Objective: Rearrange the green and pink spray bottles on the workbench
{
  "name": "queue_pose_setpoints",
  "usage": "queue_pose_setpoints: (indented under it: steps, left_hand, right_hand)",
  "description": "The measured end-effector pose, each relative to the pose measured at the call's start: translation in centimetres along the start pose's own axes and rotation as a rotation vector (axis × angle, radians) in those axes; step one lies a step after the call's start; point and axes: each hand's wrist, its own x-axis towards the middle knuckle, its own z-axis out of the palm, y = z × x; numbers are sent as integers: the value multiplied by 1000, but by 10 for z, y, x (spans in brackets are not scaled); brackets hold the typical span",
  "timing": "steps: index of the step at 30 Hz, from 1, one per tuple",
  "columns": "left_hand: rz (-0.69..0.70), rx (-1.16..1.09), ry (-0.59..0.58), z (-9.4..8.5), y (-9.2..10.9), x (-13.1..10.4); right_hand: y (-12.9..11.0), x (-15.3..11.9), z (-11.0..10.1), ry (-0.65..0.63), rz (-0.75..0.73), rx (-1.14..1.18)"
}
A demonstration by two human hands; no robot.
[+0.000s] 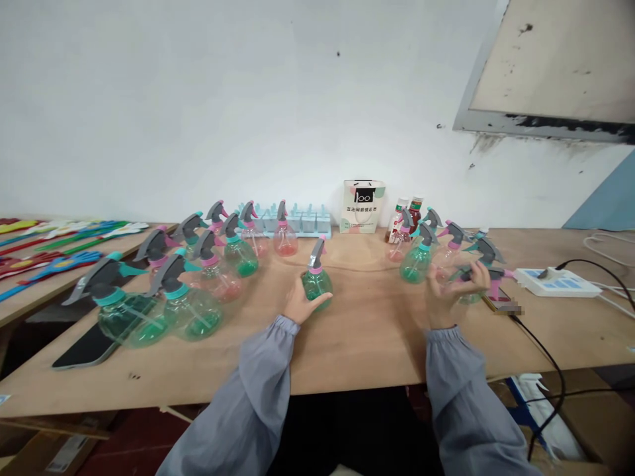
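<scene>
My left hand point(301, 301) is wrapped round the left side of a green bottle point(317, 284) with a grey and pink spray head, upright at the middle of the table. On the right, my right hand point(454, 291) is raised with its fingers bent around a grey spray head point(466, 272); a pink part shows to the right of it. Green and pink spray bottles stand just behind that hand, among them a green bottle point(415, 263). Whether the held head sits on a bottle is hard to make out.
Several spray bottles point(192, 314) stand at the left beside a dark phone point(86, 347). Along the wall are light blue moulds point(310, 221), a paper bag point(362, 208) and sauce bottles point(414, 213). A power strip point(558, 283) with cables lies at the right.
</scene>
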Motion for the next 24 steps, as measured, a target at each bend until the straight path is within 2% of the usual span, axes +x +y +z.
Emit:
queue_pose_setpoints:
  steps: [3,6,9,12,17,20,24]
  left_hand:
    - [3,7,-10,-2,-1,0]
    - [20,5,-18,-2,-3,1]
    - [29,29,-18,-2,-4,1]
    - [42,43,-23,-2,-6,2]
    - [52,62,-29,-2,-7,2]
    - [57,62,-33,-3,-6,2]
    - [69,49,-53,-4,-5,2]
  right_hand:
    - [7,-4,-5,58,-4,-64]
    - [23,-10,-27,69,67,-212]
    - [36,-15,-49,-67,107,-415]
    - [45,-13,-65,-222,121,-474]
    - [66,4,-90,-360,153,-657]
    - [86,13,-106,-486,99,-781]
    - [117,19,-120,-608,41,-775]
